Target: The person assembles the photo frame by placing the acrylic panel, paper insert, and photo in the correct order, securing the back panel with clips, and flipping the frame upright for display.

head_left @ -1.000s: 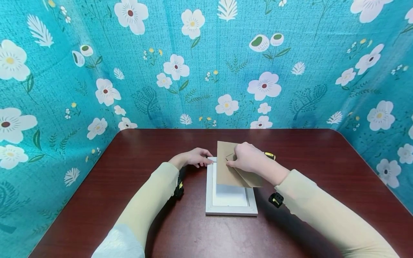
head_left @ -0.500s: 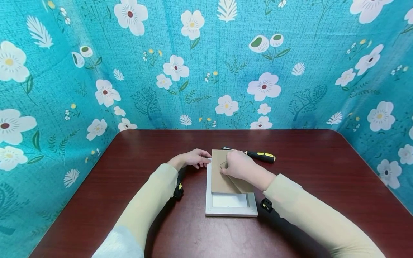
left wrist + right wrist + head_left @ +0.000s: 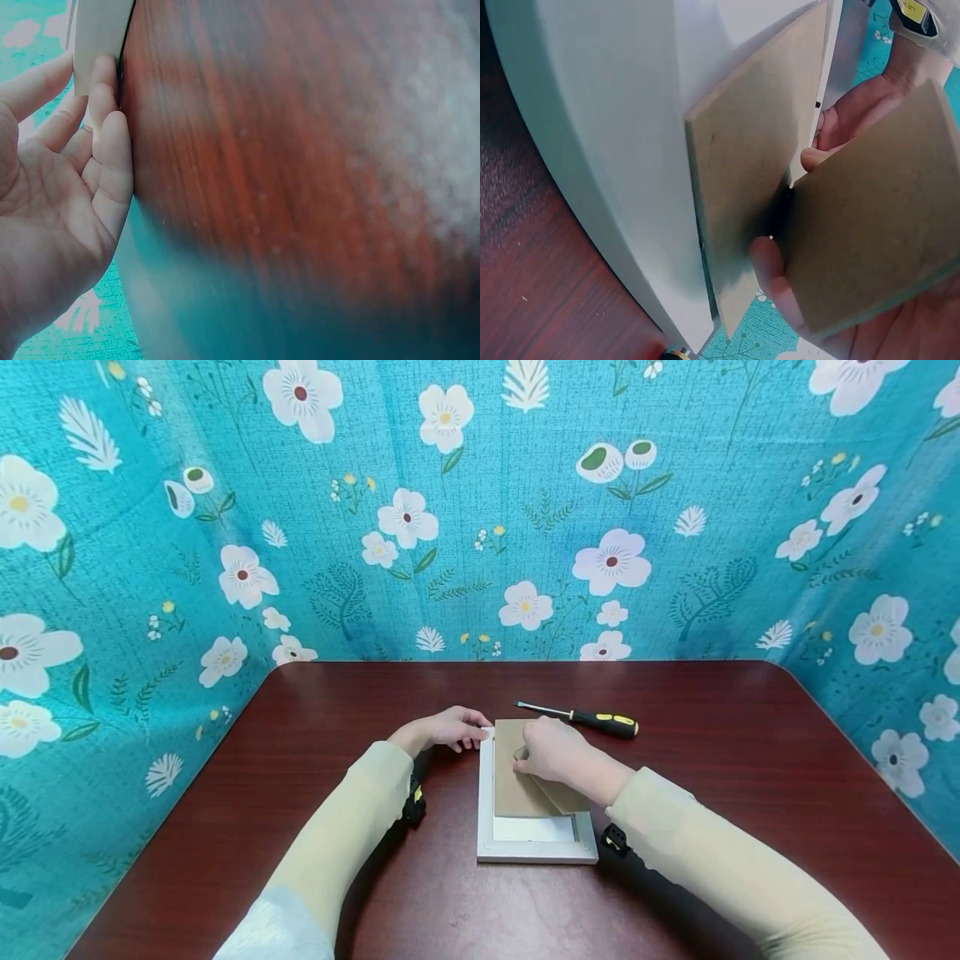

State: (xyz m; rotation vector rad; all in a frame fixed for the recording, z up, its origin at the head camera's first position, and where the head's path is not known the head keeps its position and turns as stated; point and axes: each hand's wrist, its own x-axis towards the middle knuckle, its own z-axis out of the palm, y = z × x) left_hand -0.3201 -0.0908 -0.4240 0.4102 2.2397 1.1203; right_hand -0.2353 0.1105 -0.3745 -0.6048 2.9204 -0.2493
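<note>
A white picture frame [image 3: 486, 802] lies face down on the table, a white panel [image 3: 531, 830] showing in its opening. My left hand [image 3: 452, 727] holds its far left corner between thumb and fingers; that corner [image 3: 103, 34] also shows in the left wrist view. Over the opening is a brown backing board [image 3: 512, 781], set toward the far end and leaving a strip of white at the near end. My right hand [image 3: 558, 750] grips the board's easel flap [image 3: 877, 217], which stands tilted up from the board. Its fingers hide part of the flap in the head view.
Just beyond the frame lies a screwdriver [image 3: 606, 723] with a black and yellow handle, its tip pointing left. The dark red-brown table [image 3: 360, 693] ends at a blue floral curtain [image 3: 465, 527] behind and at both sides.
My right hand has brought the backing board down and slightly left onto the frame, then a little nearer me. The screwdriver has come into full view. My left hand stays at the corner.
</note>
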